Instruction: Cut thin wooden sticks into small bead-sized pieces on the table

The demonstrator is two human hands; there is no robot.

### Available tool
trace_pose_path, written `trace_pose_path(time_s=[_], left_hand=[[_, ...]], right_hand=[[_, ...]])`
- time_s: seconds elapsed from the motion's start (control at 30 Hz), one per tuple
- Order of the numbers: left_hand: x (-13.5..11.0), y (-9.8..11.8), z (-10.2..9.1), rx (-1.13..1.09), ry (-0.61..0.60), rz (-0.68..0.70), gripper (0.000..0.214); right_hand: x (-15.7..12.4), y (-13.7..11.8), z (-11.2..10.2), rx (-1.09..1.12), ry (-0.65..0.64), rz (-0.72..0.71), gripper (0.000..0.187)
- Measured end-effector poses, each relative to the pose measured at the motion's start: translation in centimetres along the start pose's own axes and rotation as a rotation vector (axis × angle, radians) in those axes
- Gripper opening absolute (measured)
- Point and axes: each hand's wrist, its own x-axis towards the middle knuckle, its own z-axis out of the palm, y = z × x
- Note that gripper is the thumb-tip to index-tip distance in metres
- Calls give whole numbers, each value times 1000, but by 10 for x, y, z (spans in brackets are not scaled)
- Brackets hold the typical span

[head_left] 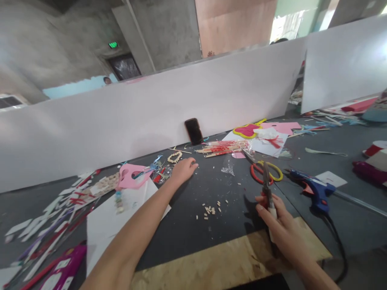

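My right hand [278, 219], at 4 o'clock, clenched slim metal pliers [266, 183]; my left hand [183, 170] lay open on the matte dark tabletop [193, 237], pale wooden chips [210, 209] at its 5 o'clock.

Beyond our left hand [184, 170] we see a white partition board [151, 108]; above it, grey concrete walls [169, 32] and a green exit sign [113, 44].

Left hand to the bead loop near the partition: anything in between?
Nothing visible. The left hand lies on the dark mat just right of the bead loop, with only bare mat between them. The pink cutout sits further left, off that line. The right hand holds a red-handled tool well clear.
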Motion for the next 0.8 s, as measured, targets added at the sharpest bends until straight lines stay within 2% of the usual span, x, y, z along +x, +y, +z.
trace_pose_path(time_s=[0.2, 0.4, 0.57, 0.8], left_hand=[[51, -12, 22, 151, 27, 21, 31], [82, -10, 26, 182, 56, 40, 29], [90, 7, 30, 147, 67, 108, 24], [85, 32, 45, 83, -33, 207, 24]], right_hand=[[0, 0, 2, 25, -18, -20, 24], [0, 0, 7, 29, -72, -5, 23], [1, -4, 8, 24, -87, -3, 22], [1, -8, 7, 55, -87, 6, 20]])
